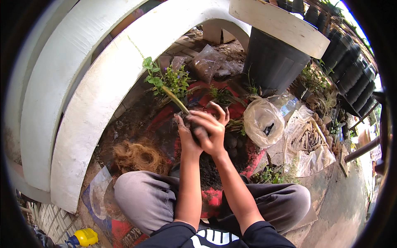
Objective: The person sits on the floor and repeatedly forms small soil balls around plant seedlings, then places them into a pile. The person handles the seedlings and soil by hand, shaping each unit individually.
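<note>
While both hands, left hand (187,134) and right hand (211,130), close around a dark soil ball (197,131) above the soil pile (211,171), squeezing unevenly could crumble it and snap the seedling stem (175,100).

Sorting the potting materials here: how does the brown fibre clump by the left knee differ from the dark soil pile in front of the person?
The fibre clump is light brown, stringy and tangled; the soil pile is near black and crumbly. The fibre clump lies apart to the person's left, untouched; the soil pile sits just under the left hand and right hand, which cup a dark root ball with a green stem. Both lie loose on the red mat.
</note>
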`<state>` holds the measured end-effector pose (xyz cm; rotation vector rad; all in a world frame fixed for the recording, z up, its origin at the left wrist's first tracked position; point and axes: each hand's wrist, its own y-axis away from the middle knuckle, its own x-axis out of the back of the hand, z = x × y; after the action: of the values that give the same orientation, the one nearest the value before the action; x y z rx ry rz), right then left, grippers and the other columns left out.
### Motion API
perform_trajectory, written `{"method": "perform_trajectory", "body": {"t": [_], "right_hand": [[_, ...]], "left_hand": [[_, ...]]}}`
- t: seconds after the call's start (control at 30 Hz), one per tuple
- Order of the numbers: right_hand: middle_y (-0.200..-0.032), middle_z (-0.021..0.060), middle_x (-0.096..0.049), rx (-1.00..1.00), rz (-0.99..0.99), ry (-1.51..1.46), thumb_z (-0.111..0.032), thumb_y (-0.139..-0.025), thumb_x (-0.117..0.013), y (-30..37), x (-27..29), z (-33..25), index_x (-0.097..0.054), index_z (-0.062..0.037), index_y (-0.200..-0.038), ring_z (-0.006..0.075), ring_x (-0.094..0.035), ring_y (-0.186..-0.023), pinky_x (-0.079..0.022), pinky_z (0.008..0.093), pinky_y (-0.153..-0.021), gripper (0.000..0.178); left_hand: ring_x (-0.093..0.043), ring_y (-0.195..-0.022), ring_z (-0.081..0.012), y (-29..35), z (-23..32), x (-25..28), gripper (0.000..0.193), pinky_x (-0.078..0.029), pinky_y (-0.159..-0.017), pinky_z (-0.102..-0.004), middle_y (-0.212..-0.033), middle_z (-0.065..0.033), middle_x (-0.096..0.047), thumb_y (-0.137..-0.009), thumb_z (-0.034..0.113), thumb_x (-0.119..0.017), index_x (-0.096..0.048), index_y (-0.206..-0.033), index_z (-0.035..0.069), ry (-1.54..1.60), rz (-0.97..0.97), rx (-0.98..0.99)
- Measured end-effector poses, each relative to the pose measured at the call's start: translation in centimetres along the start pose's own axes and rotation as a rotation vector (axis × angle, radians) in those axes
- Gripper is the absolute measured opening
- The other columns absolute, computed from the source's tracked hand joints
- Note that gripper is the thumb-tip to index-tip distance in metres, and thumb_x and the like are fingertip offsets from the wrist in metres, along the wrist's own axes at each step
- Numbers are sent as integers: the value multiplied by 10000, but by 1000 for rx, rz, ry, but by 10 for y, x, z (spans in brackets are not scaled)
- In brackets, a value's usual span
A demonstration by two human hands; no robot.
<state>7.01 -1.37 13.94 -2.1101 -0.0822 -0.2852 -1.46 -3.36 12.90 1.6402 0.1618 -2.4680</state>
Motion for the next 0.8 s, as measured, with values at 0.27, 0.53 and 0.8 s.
{"method": "perform_trajectory", "body": {"t": [0.27, 0.53, 0.8], "right_hand": [[-939, -16, -757, -100, 55, 14, -190, -909, -595, 7, -5, 7, -782, -156, -861, 309, -557, -1290, -58, 566, -1172, 197], [-1313, 174, -629, -332, 187, -497, -428, -977, -542, 10, -11, 7, -700, -25, -1159, 381, -313, -1459, -246, 515, -1170, 470], [-1169, 103, -680, -772, 367, -795, -111, -868, -763, 13, -5, 27, -685, 13, -1095, 221, -656, -1055, -514, 351, -930, 271]], "left_hand": [[-624, -856, -121, -2, -14, -5, 795, -538, -770, -268, -952, -23, -597, -922, 771, -376, -585, -1131, 34, -321, 342, -127], [-560, -1198, -221, -1, 5, 0, 835, -448, -1048, -361, -1317, -101, -571, -971, 729, -311, -511, -1393, 37, -141, 191, -161], [-281, -1469, -216, -1, -19, -4, 918, -201, -1213, -384, -1595, -91, -313, -973, 728, -194, -295, -1546, 18, -533, -37, -155]]}}
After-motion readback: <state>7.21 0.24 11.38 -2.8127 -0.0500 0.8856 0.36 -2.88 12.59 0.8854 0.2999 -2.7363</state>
